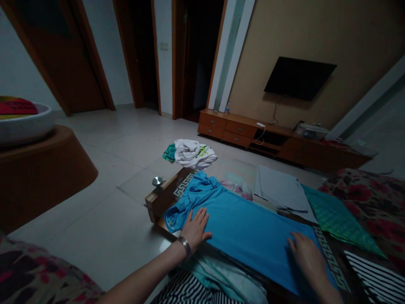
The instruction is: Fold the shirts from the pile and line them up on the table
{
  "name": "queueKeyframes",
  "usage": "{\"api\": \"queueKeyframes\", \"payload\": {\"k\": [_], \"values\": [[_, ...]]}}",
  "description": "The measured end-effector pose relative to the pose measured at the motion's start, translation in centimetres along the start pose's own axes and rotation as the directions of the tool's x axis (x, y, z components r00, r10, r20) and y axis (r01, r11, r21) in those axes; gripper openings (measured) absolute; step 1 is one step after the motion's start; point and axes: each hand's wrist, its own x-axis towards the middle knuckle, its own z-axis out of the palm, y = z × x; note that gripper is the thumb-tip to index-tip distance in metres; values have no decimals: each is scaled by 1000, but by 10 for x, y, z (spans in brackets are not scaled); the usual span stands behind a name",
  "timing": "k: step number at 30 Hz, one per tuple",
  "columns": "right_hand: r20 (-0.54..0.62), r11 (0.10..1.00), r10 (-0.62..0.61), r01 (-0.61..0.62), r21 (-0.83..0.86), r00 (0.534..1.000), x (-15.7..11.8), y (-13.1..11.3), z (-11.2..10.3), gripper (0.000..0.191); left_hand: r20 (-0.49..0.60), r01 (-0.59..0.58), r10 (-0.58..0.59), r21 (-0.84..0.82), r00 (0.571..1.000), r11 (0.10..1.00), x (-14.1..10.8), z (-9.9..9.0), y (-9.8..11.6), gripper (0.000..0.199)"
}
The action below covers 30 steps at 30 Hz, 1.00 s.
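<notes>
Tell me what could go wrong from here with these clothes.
Creases: the blue cloth is bunched at the end near the left hand, so wrinkles might get pressed in.

Snagging: the bracelet on the left wrist is close to the cloth's near edge and could catch it.

Slipping: that edge runs along the near side of the table, so a careless tug might drag the cloth off.

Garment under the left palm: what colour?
The garment is blue; shows best in the head view.
</notes>
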Motion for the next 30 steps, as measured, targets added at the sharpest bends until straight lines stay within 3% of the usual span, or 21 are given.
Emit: {"api": "queueKeyframes", "payload": {"k": [2, 3, 5, 7, 9, 11, 14, 18, 20, 24, 30], "values": [[65, 978, -179, 170, 124, 982, 50, -79, 0, 41, -7, -24, 24, -36, 1000, 999, -7, 0, 11, 59], [99, 938, -293, 265, 224, 951, 73, -125, 2, 38, -13, -43, 43, -53, 999, 998, -10, 0, 17, 57], [150, 815, -507, 415, 405, 849, 109, -215, 11, 31, -39, -70, 67, -73, 997, 995, -15, -5, 23, 48], [173, 733, -622, 489, 473, 763, 131, -290, 21, 26, -94, -59, 52, -69, 994, 996, -18, -14, 19, 38], [191, 705, -675, 548, 450, 712, 142, -342, 31, 29, -169, -7, 1, -36, 986, 999, -20, -25, 6, 32], [244, 745, -648, 534, 400, 722, 147, -371, 39, 30, -236, 54, -50, 7, 970, 999, -20, -33, -13, 34], [309, 826, -544, 431, 363, 780, 160, -383, 47, 23, -276, 118, -109, 16, 955, 993, -20, -36, -44, 43], [307, 817, -364, 143, 559, 879, 193, -365, 52, 9, -238, 153, -172, -99, 956, 983, -20, -29, -64, 57], [309, 766, -273, 12, 642, 911, 212, -355, 54, 7, -224, 171, -201, -146, 954, 974, -20, -27, -66, 63], [334, 664, -181, -135, 736, 925, 242, -348, 62, 9, -171, 212, -243, -184, 955, 960, -19, -33, -66, 66], [385, 364, -7, -356, 861, 923, 274, -358, 85, 6, -5, 290, -292, -114, 956, 950, -20, -51, -77, 77]]}}
